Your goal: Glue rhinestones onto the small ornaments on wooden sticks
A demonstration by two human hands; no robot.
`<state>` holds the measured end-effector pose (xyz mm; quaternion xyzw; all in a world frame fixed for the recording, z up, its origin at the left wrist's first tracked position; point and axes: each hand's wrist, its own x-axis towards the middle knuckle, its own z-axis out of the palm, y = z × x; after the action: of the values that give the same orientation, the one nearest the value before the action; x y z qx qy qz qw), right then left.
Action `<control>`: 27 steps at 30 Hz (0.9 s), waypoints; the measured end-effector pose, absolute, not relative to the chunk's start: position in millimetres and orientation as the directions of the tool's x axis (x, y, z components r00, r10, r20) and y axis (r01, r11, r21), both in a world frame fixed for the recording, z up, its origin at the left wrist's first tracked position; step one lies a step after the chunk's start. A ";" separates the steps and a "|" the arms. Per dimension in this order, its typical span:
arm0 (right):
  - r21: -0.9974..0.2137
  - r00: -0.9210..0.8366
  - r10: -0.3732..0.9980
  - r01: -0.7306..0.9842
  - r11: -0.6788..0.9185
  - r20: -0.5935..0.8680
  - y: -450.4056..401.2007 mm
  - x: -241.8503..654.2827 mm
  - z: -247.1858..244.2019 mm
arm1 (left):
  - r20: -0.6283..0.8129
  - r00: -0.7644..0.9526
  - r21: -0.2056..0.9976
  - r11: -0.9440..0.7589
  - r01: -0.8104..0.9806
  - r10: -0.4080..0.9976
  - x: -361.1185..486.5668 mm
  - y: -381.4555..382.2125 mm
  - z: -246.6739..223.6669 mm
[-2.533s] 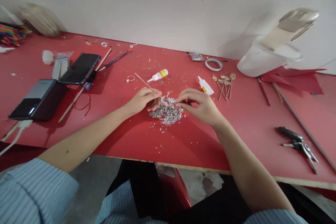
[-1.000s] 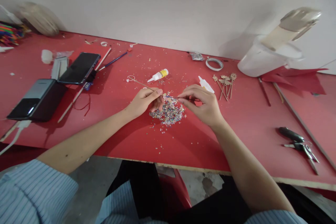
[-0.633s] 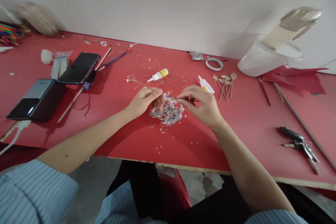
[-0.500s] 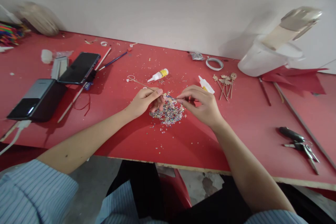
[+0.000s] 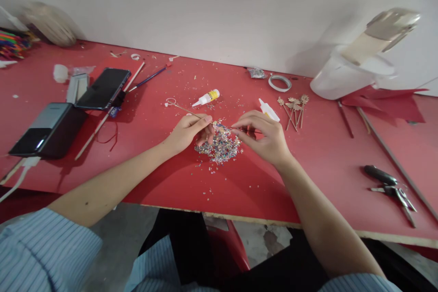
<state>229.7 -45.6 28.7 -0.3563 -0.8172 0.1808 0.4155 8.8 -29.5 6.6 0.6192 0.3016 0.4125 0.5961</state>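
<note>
My left hand [image 5: 191, 132] is closed in a pinch on a thin stick [image 5: 183, 108], whose far end, up and to the left, carries a small pale ring. Its near end sits by my fingertips, over a heap of multicoloured glittery rhinestones [image 5: 221, 148]. Across the heap, my right hand [image 5: 262, 134] pinches a thin dark tool [image 5: 251, 131]; its kind is too small to tell. The tool's tip is close to the left fingertips. Behind the hands lie a white glue bottle with a yellow label [image 5: 207, 98] and a second white bottle [image 5: 268, 110], partly covered by my right hand.
Several sticks with leaf-shaped tops [image 5: 294, 107] lie right of the bottles, near a tape roll [image 5: 279, 77]. A white bucket [image 5: 330, 75] stands back right. Keys [image 5: 390, 187] rest at right. A phone [image 5: 104, 87], black device [image 5: 48, 130] and paintbrush [image 5: 148, 78] occupy the left.
The right fingertips and the thin tool have shifted very slightly right, away from the left fingertips. Both hands keep their pinches, and the rest of the table looks the same.
</note>
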 end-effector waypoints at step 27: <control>-0.569 -0.450 0.691 0.393 0.722 0.566 -44.4 231.3 27.6 | 0.161 0.491 0.986 -0.116 -0.122 0.856 9.5 -29.7 7.3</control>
<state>231.3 -44.4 27.6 -0.3256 -0.8319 0.1813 0.4112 9.5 -29.7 7.3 0.6243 0.2943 0.4100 0.5963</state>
